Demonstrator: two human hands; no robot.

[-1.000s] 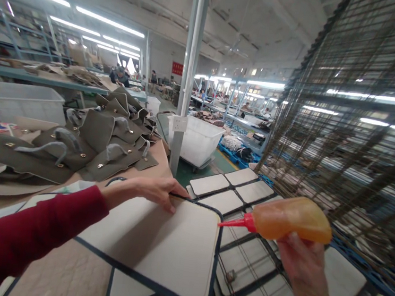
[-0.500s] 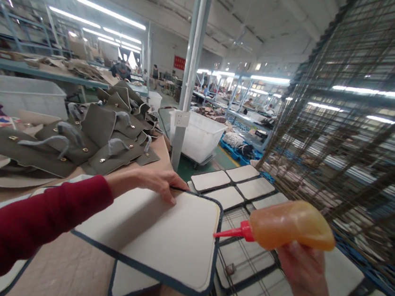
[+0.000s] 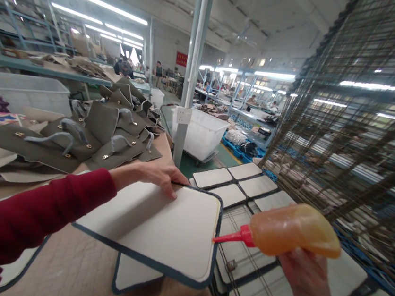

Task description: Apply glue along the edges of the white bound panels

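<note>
A white panel with dark blue edging (image 3: pixel 169 233) lies on the brown worktable (image 3: pixel 76 272), partly over its edge. My left hand (image 3: pixel 160 176), in a red sleeve, presses flat on the panel's far corner with fingers spread. My right hand (image 3: pixel 302 274) grips an orange squeeze bottle (image 3: pixel 295 230) held sideways. Its red nozzle (image 3: pixel 232 237) touches the panel's right edge. More white panels (image 3: pixel 133 273) lie under the top one.
Grey-green fabric pieces with snaps (image 3: pixel 102 132) are heaped at the back of the table. Finished panels (image 3: pixel 246 184) lie on wire racks below right. A tall wire rack (image 3: pixel 355 137) stands right. A pillar (image 3: pixel 192 71) and white bin (image 3: pixel 202 136) stand ahead.
The bottle's nozzle has slid a little nearer to me along the panel's right edge. My left hand keeps its place on the far corner.
</note>
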